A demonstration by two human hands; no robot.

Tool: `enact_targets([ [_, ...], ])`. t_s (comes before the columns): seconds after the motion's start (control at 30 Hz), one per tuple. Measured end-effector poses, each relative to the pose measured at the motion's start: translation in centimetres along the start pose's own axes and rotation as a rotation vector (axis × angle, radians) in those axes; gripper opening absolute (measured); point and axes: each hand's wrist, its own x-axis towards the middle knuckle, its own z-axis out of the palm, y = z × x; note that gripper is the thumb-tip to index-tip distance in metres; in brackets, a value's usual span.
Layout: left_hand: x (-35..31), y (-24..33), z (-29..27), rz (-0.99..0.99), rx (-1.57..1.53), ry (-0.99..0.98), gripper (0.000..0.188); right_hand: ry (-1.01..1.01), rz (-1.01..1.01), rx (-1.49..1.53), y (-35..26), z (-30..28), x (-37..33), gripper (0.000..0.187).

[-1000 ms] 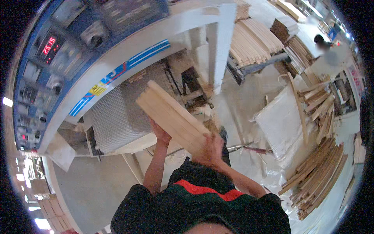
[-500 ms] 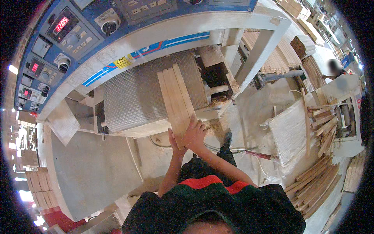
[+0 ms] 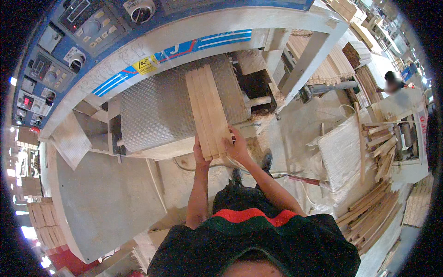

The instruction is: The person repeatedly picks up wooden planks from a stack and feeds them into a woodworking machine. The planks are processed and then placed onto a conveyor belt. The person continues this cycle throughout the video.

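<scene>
Several long wooden strips (image 3: 206,108) lie side by side, their far ends over the textured conveyor belt (image 3: 152,111) of a machine. At the near end, my left hand (image 3: 200,150) is closed on their left edge, with part of the fingers hidden by the wood. My right hand (image 3: 236,145) grips the strips' right edge, its fingers bent against the side. Between both hands the strips sit pressed together, pointing away from me.
A blue control panel (image 3: 87,37) with knobs curves above the belt. A pale metal frame post (image 3: 307,64) stands right of it. At left is a grey flat surface (image 3: 106,198). Loose wood strips (image 3: 371,217) are piled at lower right; another person (image 3: 394,83) is far right.
The strips and my hands have moved forward, farther over the belt. My right hand has shifted from on top of the strips to their right edge.
</scene>
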Motion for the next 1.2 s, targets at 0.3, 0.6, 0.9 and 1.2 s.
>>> enact_targets([
  [0.3,2.4,1.7,0.3,-0.251,-0.31,-0.005,0.043,-0.152,0.25,0.411,-0.1,-0.1,1.2,0.052],
  [0.6,3.6,1.4,-0.4,-0.286,-0.574,-0.06,0.047,-0.253,0.328,0.468,1.0,-0.7,3.7,0.047],
  [0.9,0.8,0.3,3.8,-0.251,-0.609,0.048,0.062,-0.323,0.336,0.362,1.8,-2.9,3.7,0.043],
  [1.2,-1.3,-8.2,2.1,-0.842,-0.6,-0.024,0.076,-0.329,0.182,0.008,6.7,-16.7,2.7,0.032],
])
